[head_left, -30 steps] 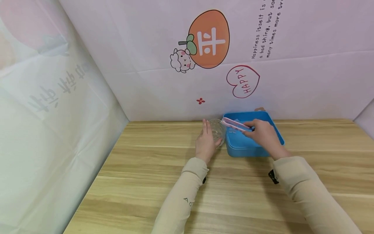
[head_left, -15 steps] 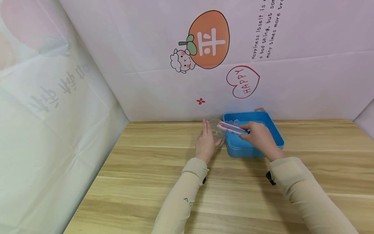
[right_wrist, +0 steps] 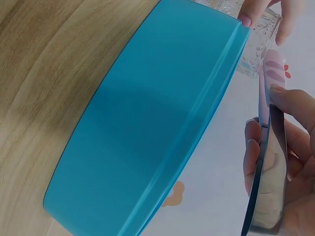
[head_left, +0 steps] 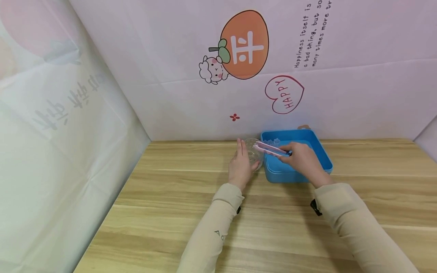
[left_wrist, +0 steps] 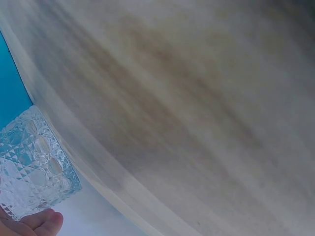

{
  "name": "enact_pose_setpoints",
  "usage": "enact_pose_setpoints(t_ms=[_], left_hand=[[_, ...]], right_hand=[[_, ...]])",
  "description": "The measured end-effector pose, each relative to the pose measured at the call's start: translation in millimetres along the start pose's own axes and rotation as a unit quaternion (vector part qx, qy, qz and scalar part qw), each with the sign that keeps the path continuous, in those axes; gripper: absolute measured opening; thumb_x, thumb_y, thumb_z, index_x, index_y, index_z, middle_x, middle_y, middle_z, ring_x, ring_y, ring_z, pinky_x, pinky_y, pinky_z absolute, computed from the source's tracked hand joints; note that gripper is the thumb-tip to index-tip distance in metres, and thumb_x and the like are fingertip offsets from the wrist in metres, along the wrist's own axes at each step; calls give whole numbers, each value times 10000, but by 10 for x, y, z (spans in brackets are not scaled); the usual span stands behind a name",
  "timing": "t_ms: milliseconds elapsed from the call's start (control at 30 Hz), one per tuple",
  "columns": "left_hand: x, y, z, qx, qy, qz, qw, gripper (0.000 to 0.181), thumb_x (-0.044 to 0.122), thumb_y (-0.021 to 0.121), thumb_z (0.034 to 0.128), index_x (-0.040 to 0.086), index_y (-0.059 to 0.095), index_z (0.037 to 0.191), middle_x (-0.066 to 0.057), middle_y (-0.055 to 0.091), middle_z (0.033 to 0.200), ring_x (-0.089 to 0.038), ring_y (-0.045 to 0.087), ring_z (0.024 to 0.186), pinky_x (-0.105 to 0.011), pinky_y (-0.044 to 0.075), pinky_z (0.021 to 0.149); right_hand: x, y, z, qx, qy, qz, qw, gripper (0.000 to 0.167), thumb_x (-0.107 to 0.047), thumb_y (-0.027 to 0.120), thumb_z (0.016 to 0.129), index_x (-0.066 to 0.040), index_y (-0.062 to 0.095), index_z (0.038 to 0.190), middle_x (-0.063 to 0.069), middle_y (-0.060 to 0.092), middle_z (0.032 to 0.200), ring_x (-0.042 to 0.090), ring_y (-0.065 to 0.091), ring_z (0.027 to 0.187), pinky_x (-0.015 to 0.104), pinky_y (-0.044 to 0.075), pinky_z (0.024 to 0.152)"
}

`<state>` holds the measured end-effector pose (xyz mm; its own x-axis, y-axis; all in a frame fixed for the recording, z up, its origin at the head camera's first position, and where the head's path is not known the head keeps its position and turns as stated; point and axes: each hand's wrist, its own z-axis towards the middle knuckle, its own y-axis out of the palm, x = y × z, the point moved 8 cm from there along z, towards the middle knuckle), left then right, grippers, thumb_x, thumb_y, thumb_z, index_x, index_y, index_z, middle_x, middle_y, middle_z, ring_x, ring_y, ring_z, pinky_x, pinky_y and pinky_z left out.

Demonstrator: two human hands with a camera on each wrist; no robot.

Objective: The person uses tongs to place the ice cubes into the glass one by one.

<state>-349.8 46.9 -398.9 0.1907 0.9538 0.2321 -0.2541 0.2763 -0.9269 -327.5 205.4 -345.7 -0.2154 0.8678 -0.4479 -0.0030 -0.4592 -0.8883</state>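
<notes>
- Blue box (head_left: 290,178), just right of the glass: probably light, stiff plastic, easiest taken by opposite walls. A few clear pieces (head_left: 276,141) lie at its far left corner.
- Patterned glass (left_wrist: 37,157), left of the box: likely fairly heavy, hard and breakable, its cut surface helping grip. The left hand (head_left: 239,167) grasps its sides; its contents cannot be made out.
- Pink tongs (head_left: 271,150), tips at the glass's mouth: seemingly light and springy, best squeezed partway along; the right hand (head_left: 302,157) grips them.
- Clear pieces: probably hard, slippery.

Cup (head_left: 253,156) just left of the box (head_left: 288,177) on the table (head_left: 153,212), wall (head_left: 164,102) behind both.
</notes>
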Motion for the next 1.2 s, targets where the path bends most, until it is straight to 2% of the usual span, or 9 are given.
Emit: enact_pose_setpoints(t_ms=[567, 767, 1000, 1200], left_hand=[[9, -21, 2, -35, 32, -11, 10000, 892, 481, 650, 865, 6, 243, 1501, -134, 267, 1578, -205, 608, 1169, -283, 545, 860], [13, -12, 7, -71, 18, -18, 10000, 896, 480, 648, 867, 7, 232, 1505, -134, 256, 1582, -207, 594, 1192, -283, 538, 880], [5, 21, 16, -131, -44, 68, 9999, 904, 502, 633, 870, 15, 219, 1510, -124, 240, 1590, -187, 619, 1126, -268, 546, 828], [1, 38, 15, -131, -43, 128, 9998, 907, 511, 621, 874, 15, 210, 1512, -124, 226, 1594, -184, 636, 1079, -267, 548, 808]], right_hand=[[1, -20, -9, 6, 49, 40, 10000, 422, -170, 680, 868, 40, 618, 1229, 268, 659, 1092, 234, 542, 717, 245, 372, 522], [5, -24, -4, 76, 23, -31, 10000, 430, -177, 687, 862, 44, 620, 1225, 272, 651, 1103, 259, 564, 769, 237, 397, 547], [20, -76, -23, 322, 5, 61, 9995, 460, -179, 697, 854, 69, 605, 1230, 281, 642, 1058, 263, 590, 759, 267, 446, 565], [97, -152, -37, 597, 212, 103, 9979, 480, -180, 700, 852, 87, 592, 1235, 279, 626, 1045, 273, 594, 750, 328, 506, 598]])
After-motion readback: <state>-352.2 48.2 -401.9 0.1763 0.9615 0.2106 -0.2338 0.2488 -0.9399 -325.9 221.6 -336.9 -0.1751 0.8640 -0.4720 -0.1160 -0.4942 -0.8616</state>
